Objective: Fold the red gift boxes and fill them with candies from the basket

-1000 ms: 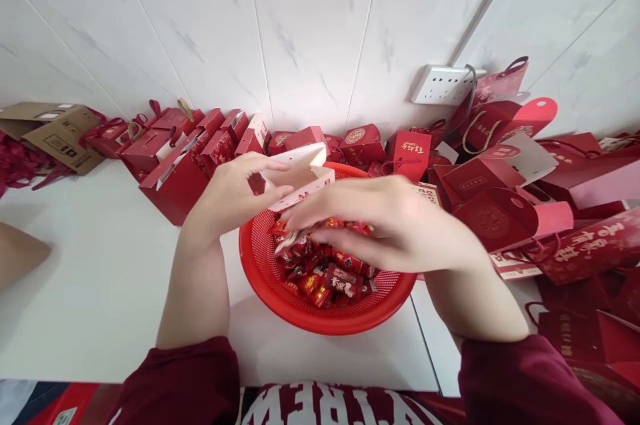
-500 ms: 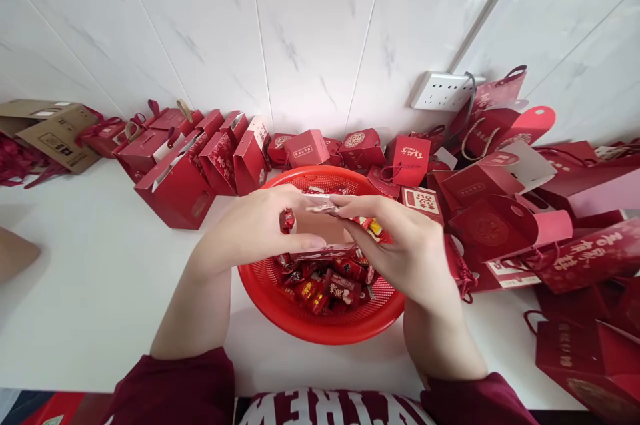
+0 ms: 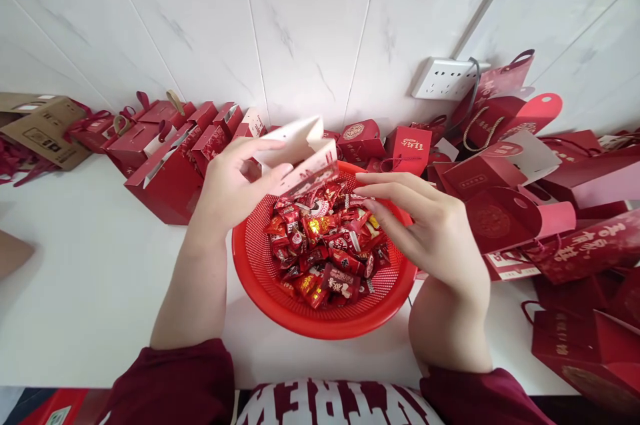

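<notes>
My left hand point(image 3: 240, 181) grips the near-left side of a small open paper box point(image 3: 313, 168), white and pink with dark red print. The box is tilted above the far left part of a red plastic basket point(image 3: 320, 328). Many wrapped candies point(image 3: 325, 245), mostly red, lie in the basket. Over the basket's right side is my right hand point(image 3: 425, 231), its fingers apart and nothing seen between them.
Red gift boxes point(image 3: 163, 178) stand along the tiled wall at the left. More boxes and bags point(image 3: 500, 178) pile up at the right, near a white power strip point(image 3: 447, 78). A cardboard box point(image 3: 47, 131) sits far left, and part of another person's arm point(image 3: 13, 253) shows.
The paper box has moved away from me and left in my left hand. My right hand has let go of it and shifted right, uncovering the candies.
</notes>
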`<state>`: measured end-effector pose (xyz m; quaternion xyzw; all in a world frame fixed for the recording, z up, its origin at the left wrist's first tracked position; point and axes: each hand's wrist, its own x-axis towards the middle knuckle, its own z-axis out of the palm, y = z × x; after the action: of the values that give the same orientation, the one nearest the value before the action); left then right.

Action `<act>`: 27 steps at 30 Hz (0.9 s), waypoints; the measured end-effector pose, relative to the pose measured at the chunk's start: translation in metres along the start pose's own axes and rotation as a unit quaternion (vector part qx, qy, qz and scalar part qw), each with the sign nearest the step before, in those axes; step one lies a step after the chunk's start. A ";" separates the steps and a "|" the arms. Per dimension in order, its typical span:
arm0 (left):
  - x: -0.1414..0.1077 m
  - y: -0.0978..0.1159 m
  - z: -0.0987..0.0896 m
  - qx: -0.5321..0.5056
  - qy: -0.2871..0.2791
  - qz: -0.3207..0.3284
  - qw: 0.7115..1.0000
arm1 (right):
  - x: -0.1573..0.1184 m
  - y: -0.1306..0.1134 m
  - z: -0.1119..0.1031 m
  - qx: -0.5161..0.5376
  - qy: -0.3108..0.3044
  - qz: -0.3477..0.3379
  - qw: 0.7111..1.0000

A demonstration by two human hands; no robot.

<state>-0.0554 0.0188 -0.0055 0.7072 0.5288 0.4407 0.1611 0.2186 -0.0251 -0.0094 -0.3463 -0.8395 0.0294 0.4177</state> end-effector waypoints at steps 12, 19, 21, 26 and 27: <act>0.008 -0.010 0.020 0.071 -0.065 -0.028 0.995 | 0.046 0.023 0.038 -0.054 -0.438 0.032 0.897; 0.009 -0.011 0.028 0.056 -0.089 0.004 0.994 | 0.056 0.014 0.137 -0.090 -0.501 -0.070 0.858; 0.009 -0.012 0.028 0.057 -0.093 -0.001 0.994 | 0.048 0.015 0.157 -0.086 -0.501 -0.082 0.857; 0.008 -0.015 0.028 0.061 -0.093 0.001 0.994 | 0.036 0.021 0.175 -0.064 -0.507 -0.114 0.852; 0.008 -0.016 0.028 0.064 -0.094 0.003 0.994 | 0.036 0.022 0.175 -0.057 -0.510 -0.117 0.850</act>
<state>-0.0420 0.0392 -0.0287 0.7558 0.5364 0.3384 0.1631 0.0899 0.0560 -0.1058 -0.2052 -0.9689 0.1053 -0.0896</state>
